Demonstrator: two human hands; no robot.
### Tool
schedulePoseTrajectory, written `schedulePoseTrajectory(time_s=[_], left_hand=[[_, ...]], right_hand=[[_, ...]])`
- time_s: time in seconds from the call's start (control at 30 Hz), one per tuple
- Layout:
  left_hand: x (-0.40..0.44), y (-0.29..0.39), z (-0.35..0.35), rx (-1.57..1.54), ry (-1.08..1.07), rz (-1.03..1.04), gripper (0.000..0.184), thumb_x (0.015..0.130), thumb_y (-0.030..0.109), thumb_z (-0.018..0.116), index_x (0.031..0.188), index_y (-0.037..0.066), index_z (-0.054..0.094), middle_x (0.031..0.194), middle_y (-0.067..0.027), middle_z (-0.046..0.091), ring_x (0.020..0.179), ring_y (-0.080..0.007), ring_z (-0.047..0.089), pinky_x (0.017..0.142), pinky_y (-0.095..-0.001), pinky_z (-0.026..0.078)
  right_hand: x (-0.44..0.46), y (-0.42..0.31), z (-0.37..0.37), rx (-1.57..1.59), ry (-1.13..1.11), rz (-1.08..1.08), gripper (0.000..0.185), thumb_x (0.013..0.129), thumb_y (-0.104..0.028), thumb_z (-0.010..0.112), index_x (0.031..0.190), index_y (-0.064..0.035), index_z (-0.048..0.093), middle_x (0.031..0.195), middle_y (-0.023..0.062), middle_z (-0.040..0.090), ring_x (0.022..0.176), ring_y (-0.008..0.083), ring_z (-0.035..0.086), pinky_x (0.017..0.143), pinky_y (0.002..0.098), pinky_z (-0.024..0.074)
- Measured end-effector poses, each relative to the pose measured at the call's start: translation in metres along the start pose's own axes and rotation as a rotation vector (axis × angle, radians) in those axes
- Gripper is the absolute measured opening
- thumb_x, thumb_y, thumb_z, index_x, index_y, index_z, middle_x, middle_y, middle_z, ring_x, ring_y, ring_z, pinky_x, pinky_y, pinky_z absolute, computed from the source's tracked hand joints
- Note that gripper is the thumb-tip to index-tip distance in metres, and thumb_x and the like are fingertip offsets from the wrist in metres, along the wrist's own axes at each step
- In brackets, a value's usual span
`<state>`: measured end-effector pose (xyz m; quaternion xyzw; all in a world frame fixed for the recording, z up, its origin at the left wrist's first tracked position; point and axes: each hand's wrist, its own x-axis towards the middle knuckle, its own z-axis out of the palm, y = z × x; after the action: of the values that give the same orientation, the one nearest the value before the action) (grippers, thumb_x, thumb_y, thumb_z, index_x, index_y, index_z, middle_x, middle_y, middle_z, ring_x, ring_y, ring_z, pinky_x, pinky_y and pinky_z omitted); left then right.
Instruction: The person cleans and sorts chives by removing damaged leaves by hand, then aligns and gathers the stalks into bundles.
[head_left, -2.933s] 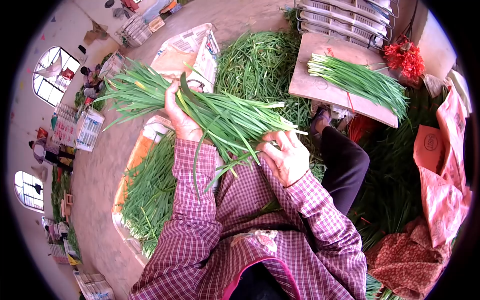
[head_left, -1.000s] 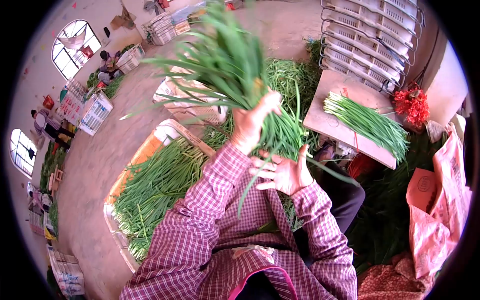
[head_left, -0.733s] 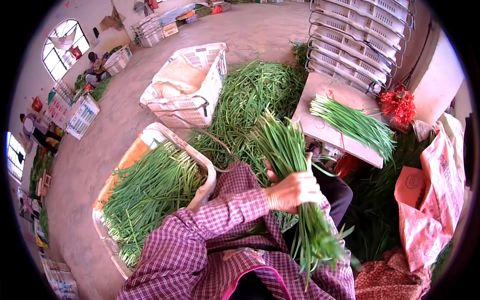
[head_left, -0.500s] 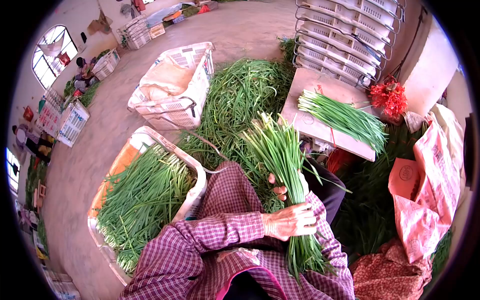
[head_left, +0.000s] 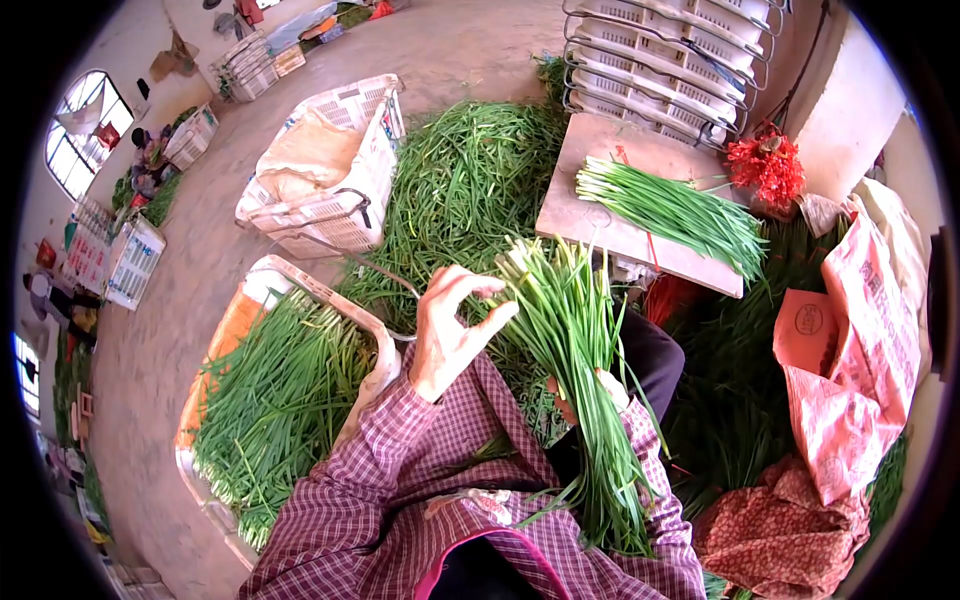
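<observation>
A thick bunch of garlic chives (head_left: 580, 370), pale stem ends up and green leaves hanging down, leans across the middle of the view. My right hand (head_left: 612, 388) is wrapped round it from behind, mostly covered by the leaves. Beside the pale ends, my left hand (head_left: 450, 330) is raised, its thumb and fingers curved and apart with nothing visible between them. Loose leaves trail over the checked clothing on my lap. On a low board (head_left: 570, 205) lies another bunch of chives (head_left: 670, 210), neatly aligned.
Left of my knee stands a lined crate (head_left: 385, 375) full of chives (head_left: 280, 390). A white crate (head_left: 345, 235) holds a sack. A leafy heap (head_left: 470, 190) covers the floor ahead. Stacked crates (head_left: 660, 80), red ties (head_left: 768, 170) and a pink sack (head_left: 850, 370) stand right. People work far left.
My left hand has let go of the lower part of the bunch and moved up and left to near the stem ends. My right hand still holds the bunch.
</observation>
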<state>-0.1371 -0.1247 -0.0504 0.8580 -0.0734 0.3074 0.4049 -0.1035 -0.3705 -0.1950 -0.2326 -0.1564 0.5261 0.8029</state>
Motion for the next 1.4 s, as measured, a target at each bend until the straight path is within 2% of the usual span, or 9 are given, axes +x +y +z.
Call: schedulePoseTrajectory(time_s=[0.1, 0.33, 0.5, 0.6, 0.73, 0.93, 1.17, 1.27, 1.4], left_hand=[[0.002, -0.01, 0.012, 0.134, -0.031, -0.022, 0.022, 0.069, 0.016, 0.075, 0.084, 0.004, 0.065, 0.078, -0.0043, 0.058, 0.076, -0.0179, 0.055, 0.072, -0.032, 0.044], [-0.007, -0.037, 0.031, 0.073, -0.033, -0.025, 0.016, 0.075, 0.019, 0.072, 0.073, 0.005, 0.064, 0.073, -0.0031, 0.059, 0.075, -0.0154, 0.053, 0.067, -0.0337, 0.043], [0.024, -0.084, -0.002, -0.165, 0.041, -0.441, 0.03, 0.085, 0.031, 0.064, 0.084, 0.001, 0.066, 0.072, -0.0047, 0.066, 0.058, -0.0106, 0.055, 0.061, -0.0257, 0.047], [0.036, -0.102, -0.002, -0.248, -0.161, -0.524, 0.046, 0.087, 0.043, 0.059, 0.105, 0.002, 0.065, 0.093, -0.0083, 0.067, 0.091, -0.0159, 0.061, 0.083, -0.0305, 0.048], [0.035, -0.078, 0.019, -0.322, -0.397, -0.367, 0.053, 0.089, 0.047, 0.051, 0.126, 0.008, 0.051, 0.133, -0.0139, 0.047, 0.124, -0.0258, 0.043, 0.102, -0.0431, 0.036], [0.033, -0.102, 0.029, -0.181, -0.901, -0.337, 0.035, 0.093, 0.034, 0.051, 0.099, 0.002, 0.063, 0.084, -0.0048, 0.063, 0.08, -0.0143, 0.056, 0.075, -0.0301, 0.044], [0.038, -0.111, 0.008, -0.169, -0.518, -0.191, 0.027, 0.09, 0.027, 0.055, 0.082, 0.003, 0.062, 0.069, -0.0023, 0.061, 0.061, -0.011, 0.053, 0.057, -0.0273, 0.042], [0.054, -0.133, -0.009, -0.003, -0.253, -0.429, 0.029, 0.088, 0.03, 0.06, 0.091, 0.002, 0.063, 0.074, -0.0053, 0.064, 0.068, -0.0156, 0.059, 0.063, -0.0301, 0.047], [0.053, -0.129, -0.011, 0.23, -0.116, -0.182, 0.033, 0.083, 0.034, 0.065, 0.098, 0.004, 0.065, 0.093, -0.0113, 0.062, 0.091, -0.0203, 0.058, 0.08, -0.0357, 0.047]], right_hand=[[-0.014, 0.012, -0.021, 0.001, -0.053, 0.088, 0.072, 0.081, -0.055, 0.057, 0.123, 0.0024, 0.046, 0.111, 0.0148, 0.052, 0.074, 0.0194, 0.057, 0.055, 0.0316, 0.0482], [-0.037, 0.022, -0.003, -0.183, 0.227, 0.057, 0.075, 0.079, -0.056, 0.058, 0.123, 0.0045, 0.047, 0.097, 0.0154, 0.061, 0.07, 0.0202, 0.06, 0.056, 0.0297, 0.0494], [-0.078, 0.046, -0.055, -0.19, 0.233, 0.103, 0.045, 0.088, -0.03, 0.06, 0.12, 0.0003, 0.056, 0.112, 0.009, 0.063, 0.101, 0.0187, 0.06, 0.091, 0.034, 0.046], [-0.087, 0.053, -0.058, -0.207, 0.276, 0.126, 0.043, 0.086, -0.029, 0.062, 0.12, -0.0021, 0.057, 0.111, 0.0077, 0.063, 0.101, 0.0175, 0.06, 0.09, 0.0339, 0.0466], [-0.077, 0.039, -0.008, -0.197, 0.265, 0.06, 0.044, 0.083, -0.025, 0.067, 0.121, -0.0049, 0.056, 0.111, 0.0062, 0.064, 0.1, 0.0161, 0.06, 0.089, 0.0323, 0.0475], [-0.078, 0.043, -0.003, -0.208, 0.241, 0.07, 0.051, 0.083, -0.027, 0.067, 0.127, -0.0053, 0.051, 0.114, 0.0063, 0.062, 0.102, 0.0169, 0.06, 0.091, 0.0322, 0.0465], [-0.08, 0.051, -0.006, -0.216, 0.353, 0.132, 0.059, 0.083, -0.026, 0.067, 0.132, -0.0028, 0.044, 0.12, 0.0086, 0.058, 0.107, 0.0183, 0.057, 0.095, 0.0337, 0.044], [-0.074, 0.044, 0.013, -0.258, 0.273, 0.086, 0.058, 0.084, -0.023, 0.065, 0.133, -0.0011, 0.043, 0.123, 0.0092, 0.056, 0.111, 0.0188, 0.054, 0.096, 0.0327, 0.0414], [-0.076, 0.055, -0.004, -0.285, 0.291, 0.075, 0.06, 0.084, -0.023, 0.065, 0.134, -0.0008, 0.041, 0.125, 0.0099, 0.054, 0.113, 0.0198, 0.052, 0.098, 0.0328, 0.0396]])
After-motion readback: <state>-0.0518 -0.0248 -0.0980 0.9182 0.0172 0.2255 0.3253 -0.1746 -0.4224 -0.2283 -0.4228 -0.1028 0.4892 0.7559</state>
